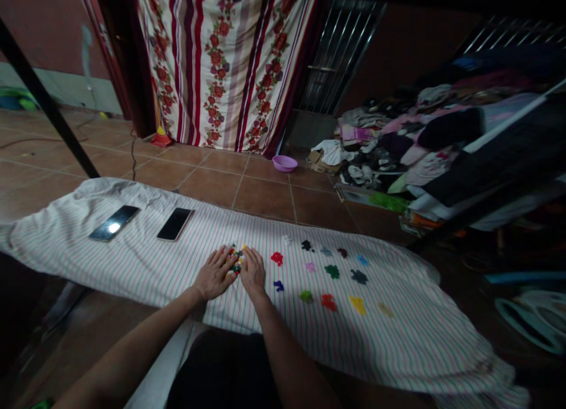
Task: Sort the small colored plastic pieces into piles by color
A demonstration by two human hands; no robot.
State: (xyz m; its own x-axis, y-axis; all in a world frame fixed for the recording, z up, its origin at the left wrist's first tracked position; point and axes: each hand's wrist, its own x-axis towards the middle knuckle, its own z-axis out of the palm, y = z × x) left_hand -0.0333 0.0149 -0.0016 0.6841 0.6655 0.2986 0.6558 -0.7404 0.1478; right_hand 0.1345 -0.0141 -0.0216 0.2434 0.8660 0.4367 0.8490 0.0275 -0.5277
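Observation:
A mixed heap of small coloured pieces (237,261) lies on the striped cloth, partly hidden between my two hands. My left hand (215,275) rests on its left side, fingers spread and touching the pieces. Against the heap's right side is my right hand (253,271), its fingers stretched out and close together. To the right are small piles sorted by colour: a red pile (276,258) and a dark blue pile (278,286) are nearest. Farther off lie a black pile (306,244), a dark green pile (332,271), an orange-red pile (328,302) and a yellow pile (357,304).
Two phones, a left phone (114,223) and a right phone (175,224), lie on the striped cloth (398,344). Beyond it, a purple basin (285,163) stands on the tiled floor. A large heap of clothes (424,132) fills the right side. A floral curtain (221,73) hangs behind.

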